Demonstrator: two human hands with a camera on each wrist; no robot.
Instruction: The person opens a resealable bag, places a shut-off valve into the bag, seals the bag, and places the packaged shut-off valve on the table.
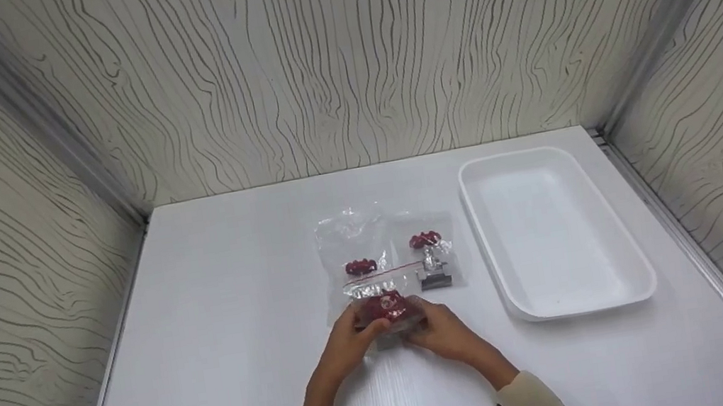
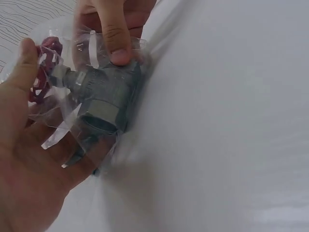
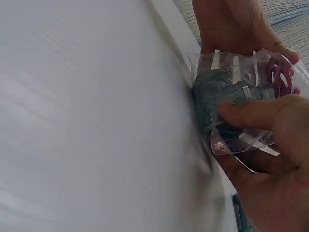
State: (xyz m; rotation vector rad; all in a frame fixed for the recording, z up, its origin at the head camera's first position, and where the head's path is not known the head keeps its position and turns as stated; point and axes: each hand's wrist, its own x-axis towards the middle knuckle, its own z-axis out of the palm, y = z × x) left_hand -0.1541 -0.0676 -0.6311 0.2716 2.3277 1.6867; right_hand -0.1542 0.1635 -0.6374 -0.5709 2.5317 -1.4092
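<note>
Both hands hold a gate valve (image 1: pixel 389 303) with a red handwheel, sealed in a clear zip bag, close above the table. My left hand (image 1: pixel 344 350) grips it from the left; in the left wrist view the thumb lies by the handwheel (image 2: pixel 47 65) and fingers pass under the bag. My right hand (image 1: pixel 451 333) grips from the right, its thumb pressing the grey valve body (image 3: pixel 212 89) through the plastic in the right wrist view. Just beyond lie a second bagged valve with a red handwheel (image 1: pixel 361 267), partly covered, and a third bagged valve (image 1: pixel 434 269).
A white rectangular tray (image 1: pixel 556 231) stands on the right of the white table (image 1: pixel 222 324). Wood-patterned panels (image 1: pixel 339 56) rise behind and along both sides, joined by grey metal posts (image 1: pixel 42 129).
</note>
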